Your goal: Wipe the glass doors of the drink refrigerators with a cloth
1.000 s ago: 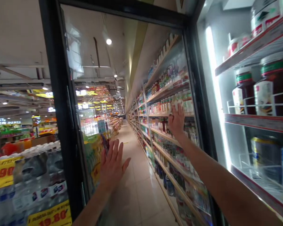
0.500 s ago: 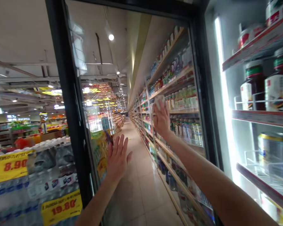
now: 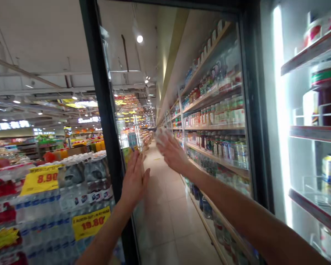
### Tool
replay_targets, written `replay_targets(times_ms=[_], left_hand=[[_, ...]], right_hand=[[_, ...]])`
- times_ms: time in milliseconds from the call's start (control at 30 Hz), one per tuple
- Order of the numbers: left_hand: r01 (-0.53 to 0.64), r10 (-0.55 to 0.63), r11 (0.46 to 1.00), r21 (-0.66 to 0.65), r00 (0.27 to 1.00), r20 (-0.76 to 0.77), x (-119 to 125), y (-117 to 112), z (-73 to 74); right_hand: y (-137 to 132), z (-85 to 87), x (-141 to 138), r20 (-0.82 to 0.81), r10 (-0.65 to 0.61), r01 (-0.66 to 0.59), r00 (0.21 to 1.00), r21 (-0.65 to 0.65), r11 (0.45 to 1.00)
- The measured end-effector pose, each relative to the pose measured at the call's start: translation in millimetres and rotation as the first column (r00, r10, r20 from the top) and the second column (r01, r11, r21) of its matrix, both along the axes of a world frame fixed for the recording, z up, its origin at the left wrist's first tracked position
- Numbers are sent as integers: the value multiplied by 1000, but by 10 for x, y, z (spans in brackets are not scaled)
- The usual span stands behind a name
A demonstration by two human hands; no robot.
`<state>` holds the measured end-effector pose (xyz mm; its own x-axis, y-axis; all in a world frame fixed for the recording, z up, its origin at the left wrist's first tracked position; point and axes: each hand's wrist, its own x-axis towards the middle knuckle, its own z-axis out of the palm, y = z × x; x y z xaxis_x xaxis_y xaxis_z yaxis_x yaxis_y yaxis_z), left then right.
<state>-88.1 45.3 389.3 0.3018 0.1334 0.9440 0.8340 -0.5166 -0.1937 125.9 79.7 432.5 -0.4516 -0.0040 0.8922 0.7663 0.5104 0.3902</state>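
A glass door (image 3: 165, 206) with a black frame stands in front of me, swung out from a lit display fridge. My right hand (image 3: 175, 152) presses a crumpled white cloth (image 3: 162, 137) to the glass near the middle of the pane. Its fingers lie over the cloth, and motion blurs them a little. Lower and to the left, my left hand (image 3: 135, 180) rests on the door near the frame's left upright (image 3: 106, 92). That hand holds nothing; its fingers point up and the thumb is apart.
Fridge shelves (image 3: 317, 133) with bottles and cans are on the right, beside a bright light strip (image 3: 283, 110). Stacked packs of bottled water (image 3: 41, 211) with yellow price signs (image 3: 91, 222) stand left of the door. A long shelved aisle appears in the glass.
My right hand has moved left and slightly down across the glass with the cloth. My left hand has stayed near the frame's left upright. The view has turned slightly left.
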Motion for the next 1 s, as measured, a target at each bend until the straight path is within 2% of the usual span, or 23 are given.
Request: replay_targets(times_ms=[67,100,133,233,267,300,333,367,433,500,533,567,600,667,700,767,833,900,933,967,1000], left_hand=[[45,-45,999,6,997,68,-91,-79,-1],[65,-65,998,9,993,96,-131,-113,-9],[86,-87,996,8,989,116,-164,-141,-22],[145,-148,989,29,973,175,-224,-181,-68],[163,-169,986,44,968,186,-233,-186,-80],[183,-190,982,55,964,186,-241,-190,-90],[204,-212,977,62,961,176,-249,-194,-96],[224,-231,973,64,960,157,-257,-198,-98],[250,-255,967,54,959,125,-280,-210,-97],[245,-248,969,36,963,106,-306,-218,-91],[236,-237,972,22,967,92,-316,-217,-88],[224,-224,975,7,972,77,-320,-211,-88],[208,-208,978,-5,976,64,-315,-200,-90],[154,-153,988,-6,987,48,-266,-167,-106],[108,-108,994,-2,993,50,-222,-146,-123],[-2,2,1000,-4,999,35,-105,-102,-175],[-111,111,994,-21,994,-12,19,-61,-247],[-185,182,982,-37,981,-65,109,-24,-318],[-209,206,977,-37,975,-80,136,-8,-348],[-229,225,973,-37,971,-84,152,7,-370],[-243,239,969,-37,967,-85,159,18,-386]], right_hand=[[-70,-200,-152,264,49,-43,963,-27,999],[-86,-208,-199,320,59,-50,946,-36,998],[-92,-152,-237,307,57,-45,950,-44,998],[-81,164,-394,-30,-5,3,1000,-78,997],[-80,207,-472,-125,-26,14,992,-93,996],[-85,174,-555,-153,-32,17,988,-102,995],[-100,56,-633,-117,-24,13,993,-101,995],[-124,-135,-694,-30,-5,3,1000,-91,996],[-182,-618,-720,198,49,-44,979,-29,999],[-211,-988,-597,368,87,-112,926,47,993],[-204,-1059,-490,404,105,-144,909,67,987],[-187,-1046,-371,397,99,-134,912,63,989],[-166,-964,-254,315,85,-109,945,61,992],[-130,-724,-76,47,17,-18,999,30,999],[-125,-638,-27,-89,-20,21,996,13,1000],[-144,-654,3,-212,-63,61,975,-16,998],[-188,-889,16,-115,-48,46,992,-23,999],[-210,-1133,101,97,-10,11,995,-16,1000],[-203,-1186,183,165,-7,9,986,-14,1000],[-184,-1171,284,165,-15,16,986,-8,1000],[-157,-1096,391,93,-33,33,995,3,999]])
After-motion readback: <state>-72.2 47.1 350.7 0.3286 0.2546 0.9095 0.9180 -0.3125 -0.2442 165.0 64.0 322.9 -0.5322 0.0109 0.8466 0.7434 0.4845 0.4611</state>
